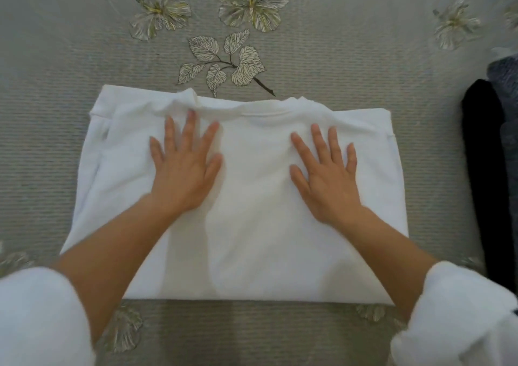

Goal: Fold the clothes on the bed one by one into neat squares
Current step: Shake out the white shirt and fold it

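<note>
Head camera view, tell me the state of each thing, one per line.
White shirt: folded, flat on the bed, collar edge rumpled.
Left hand: open, pressing flat on the shirt.
Right hand: open, pressing flat on the shirt.
Black garment: lying at the right edge, partly out of frame.

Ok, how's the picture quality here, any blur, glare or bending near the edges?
Head view: soft even light, no glare, though the white shirt looks washed out, with faint shadows by the left hand and right hand. Head view: the sleeves at the bottom corners are blurred, and the bedspread stripes bow from the wide lens.
</note>
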A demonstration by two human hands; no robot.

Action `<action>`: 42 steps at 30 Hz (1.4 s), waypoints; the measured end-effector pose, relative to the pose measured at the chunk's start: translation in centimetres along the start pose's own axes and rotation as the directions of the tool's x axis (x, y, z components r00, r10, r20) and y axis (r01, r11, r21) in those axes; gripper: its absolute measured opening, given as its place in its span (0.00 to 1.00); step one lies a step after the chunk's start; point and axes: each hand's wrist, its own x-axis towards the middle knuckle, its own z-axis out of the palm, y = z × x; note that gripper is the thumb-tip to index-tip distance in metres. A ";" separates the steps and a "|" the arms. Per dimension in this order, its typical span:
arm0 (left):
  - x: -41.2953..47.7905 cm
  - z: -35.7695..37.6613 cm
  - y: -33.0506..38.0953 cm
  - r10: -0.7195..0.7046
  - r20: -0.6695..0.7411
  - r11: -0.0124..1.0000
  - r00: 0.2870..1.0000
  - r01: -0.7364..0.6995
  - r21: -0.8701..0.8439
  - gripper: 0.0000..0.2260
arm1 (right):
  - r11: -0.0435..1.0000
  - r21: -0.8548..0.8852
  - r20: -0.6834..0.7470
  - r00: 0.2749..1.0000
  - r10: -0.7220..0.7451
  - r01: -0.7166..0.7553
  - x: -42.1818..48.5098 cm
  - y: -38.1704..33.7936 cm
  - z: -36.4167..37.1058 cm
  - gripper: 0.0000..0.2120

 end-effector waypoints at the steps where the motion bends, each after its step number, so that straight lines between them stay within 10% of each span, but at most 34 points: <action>1: 1.5 -0.5 0.0 -0.045 0.002 0.999 0.999 0.045 -0.015 0.27 | 1.000 0.014 0.010 1.000 0.025 -0.025 1.1 0.4 -0.3 0.28; 5: 5.0 -2.1 0.4 -0.210 0.060 0.970 0.976 0.216 -0.114 0.27 | 0.988 0.077 0.110 0.986 0.125 -0.134 3.8 1.3 -1.5 0.27; 11: -4.1 2.0 4.8 0.058 -0.078 0.992 0.995 -0.066 -0.109 0.25 | 0.996 0.084 -0.083 0.997 0.000 0.007 -4.5 2.6 0.6 0.27; 19: -6.7 4.3 5.9 -0.018 -0.072 0.997 0.997 0.013 -0.073 0.26 | 0.973 0.185 -0.124 0.979 0.160 -0.135 -9.6 9.2 2.6 0.28; 27: -8.6 6.3 11.0 0.050 -0.054 0.996 0.997 -0.054 -0.070 0.27 | 0.486 0.738 0.108 0.792 0.601 -0.469 -9.0 12.1 -0.7 0.31; 36: -8.3 6.0 10.4 0.092 -0.009 0.991 0.996 -0.093 -0.101 0.28 | 0.195 0.718 0.620 0.741 0.259 -0.668 -9.5 11.6 -5.4 0.36; 38: -8.3 5.8 10.1 0.111 0.026 0.984 0.994 -0.106 -0.142 0.29 | 0.249 0.688 0.680 0.725 0.109 -0.682 -9.1 10.5 -8.0 0.42; 42: -7.6 4.2 8.9 0.215 0.195 0.937 0.957 -0.146 -0.316 0.29 | 0.373 0.716 0.642 0.766 -0.021 -0.590 -8.2 5.5 -12.5 0.23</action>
